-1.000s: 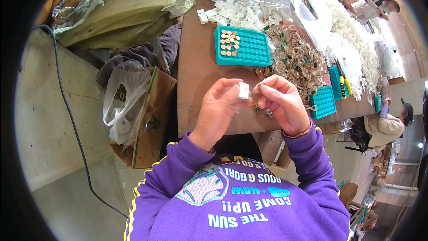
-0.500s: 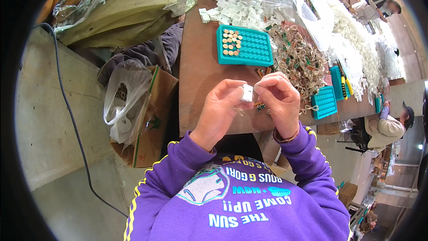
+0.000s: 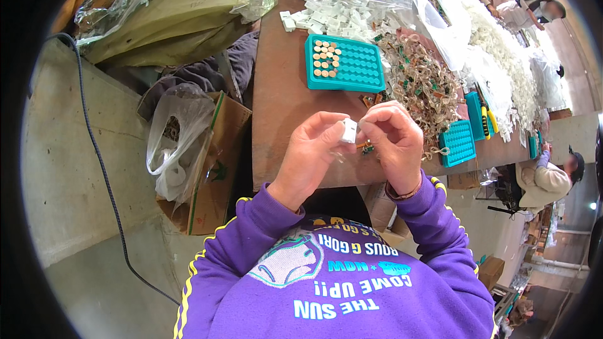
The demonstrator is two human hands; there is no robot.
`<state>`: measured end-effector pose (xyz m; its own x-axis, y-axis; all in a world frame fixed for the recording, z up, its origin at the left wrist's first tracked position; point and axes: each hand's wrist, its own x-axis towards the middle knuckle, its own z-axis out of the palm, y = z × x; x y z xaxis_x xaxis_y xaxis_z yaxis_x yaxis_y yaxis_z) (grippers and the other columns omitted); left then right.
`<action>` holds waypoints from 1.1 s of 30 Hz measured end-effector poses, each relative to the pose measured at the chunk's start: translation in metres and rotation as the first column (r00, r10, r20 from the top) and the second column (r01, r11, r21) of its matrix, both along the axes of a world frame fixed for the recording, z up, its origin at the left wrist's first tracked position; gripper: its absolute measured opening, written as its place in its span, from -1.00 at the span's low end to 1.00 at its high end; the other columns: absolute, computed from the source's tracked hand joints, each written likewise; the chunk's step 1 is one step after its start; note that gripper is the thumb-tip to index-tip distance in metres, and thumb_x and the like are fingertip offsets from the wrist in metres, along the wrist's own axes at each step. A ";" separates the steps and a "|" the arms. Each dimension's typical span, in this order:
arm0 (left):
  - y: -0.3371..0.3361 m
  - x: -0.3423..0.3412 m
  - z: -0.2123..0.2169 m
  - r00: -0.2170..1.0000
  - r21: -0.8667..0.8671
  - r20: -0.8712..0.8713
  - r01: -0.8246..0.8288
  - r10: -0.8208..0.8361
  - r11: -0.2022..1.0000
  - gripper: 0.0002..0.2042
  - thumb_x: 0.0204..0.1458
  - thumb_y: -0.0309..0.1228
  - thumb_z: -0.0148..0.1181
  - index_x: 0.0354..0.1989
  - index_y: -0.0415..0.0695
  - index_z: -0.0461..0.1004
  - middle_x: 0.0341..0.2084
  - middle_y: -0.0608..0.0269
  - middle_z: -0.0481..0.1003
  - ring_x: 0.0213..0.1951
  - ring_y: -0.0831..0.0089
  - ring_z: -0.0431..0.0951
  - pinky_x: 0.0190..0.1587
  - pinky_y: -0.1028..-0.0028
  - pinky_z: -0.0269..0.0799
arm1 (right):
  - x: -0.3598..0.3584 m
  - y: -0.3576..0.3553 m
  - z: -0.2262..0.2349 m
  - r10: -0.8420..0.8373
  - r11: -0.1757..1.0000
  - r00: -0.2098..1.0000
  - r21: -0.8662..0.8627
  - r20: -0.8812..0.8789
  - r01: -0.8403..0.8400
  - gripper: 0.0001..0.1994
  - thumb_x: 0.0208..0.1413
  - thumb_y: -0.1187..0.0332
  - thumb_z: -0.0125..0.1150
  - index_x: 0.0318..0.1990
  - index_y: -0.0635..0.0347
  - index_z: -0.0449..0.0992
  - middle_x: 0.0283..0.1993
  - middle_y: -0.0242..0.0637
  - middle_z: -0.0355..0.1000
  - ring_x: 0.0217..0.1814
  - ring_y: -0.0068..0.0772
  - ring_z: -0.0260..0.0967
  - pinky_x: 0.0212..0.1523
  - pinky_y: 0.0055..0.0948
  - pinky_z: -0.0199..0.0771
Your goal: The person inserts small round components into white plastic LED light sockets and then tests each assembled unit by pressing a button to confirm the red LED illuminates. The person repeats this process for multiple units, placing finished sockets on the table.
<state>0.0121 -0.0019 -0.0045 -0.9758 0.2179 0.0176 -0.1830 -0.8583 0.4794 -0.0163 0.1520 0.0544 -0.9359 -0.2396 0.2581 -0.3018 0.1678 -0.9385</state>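
Note:
Between the thumb and fingers of my left hand is a small white plastic housing, held just past the table's near edge. My right hand is closed in a pinch at the housing's right side; whatever its fingertips grip is too small to make out. A thin clear strand seems to hang below the housing. Beyond my hands lies a teal tray of round pockets, with several copper-coloured discs in its left part.
White housings are heaped at the table's far side. A tangle of clear wires with green bits lies right of the tray. Farther right are a smaller teal tray and yellow-handled pliers. A cardboard box stands left; other people work at right.
Almost nothing differs. The white housing is tilted slightly in my left fingers, and my right fingers stay pinched beside it.

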 end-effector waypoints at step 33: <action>0.000 0.000 0.001 1.000 -0.046 0.022 -0.003 0.004 0.999 -0.80 0.21 -0.37 0.15 -0.10 -0.23 0.47 -0.22 0.23 0.53 -0.20 0.49 0.55 -0.15 0.44 0.53 | 0.001 -0.004 0.009 0.147 0.908 0.921 0.418 -0.360 0.019 -0.88 -0.01 0.65 0.14 -0.31 0.25 0.43 -0.40 -0.17 0.37 -0.44 -0.12 0.40 -0.44 -0.35 0.41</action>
<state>0.0123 -0.0017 -0.0039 -0.9765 0.2150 -0.0136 -0.1912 -0.8360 0.5144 -0.0156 0.1479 0.0637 -0.7666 -0.4559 0.4522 -0.6393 0.4760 -0.6039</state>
